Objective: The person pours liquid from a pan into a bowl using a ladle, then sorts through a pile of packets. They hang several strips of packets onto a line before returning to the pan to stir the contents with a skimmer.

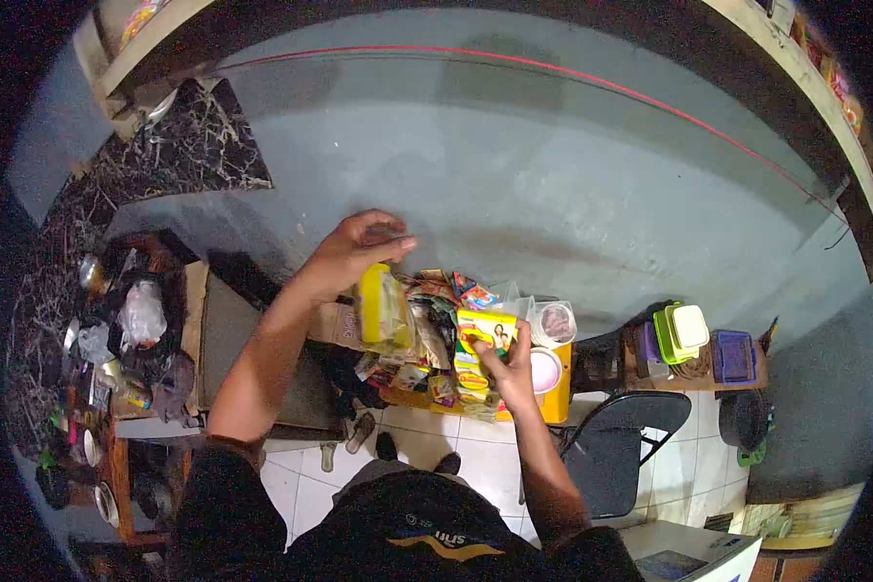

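Note:
My left hand (367, 244) is raised near the wall, its fingers loosely curved and apart, with nothing visible in them. Just below it stands a clear container with a yellow lid (371, 281), close to my wrist. My right hand (516, 371) grips a yellow and green packet (485, 330) with a picture of people on it, the thumb lying across its front. Small sachets (440, 388) and colourful wrappers (477, 295) crowd the surface between and around my hands.
Clear tubs (555, 324) and a pink-topped tub (545, 371) stand at right on a yellow surface (559, 400). A black chair (606, 451) is beside it. Stacked plastic boxes (687, 328) sit farther right. Cluttered dark marble-patterned shelving (199, 145) fills the left.

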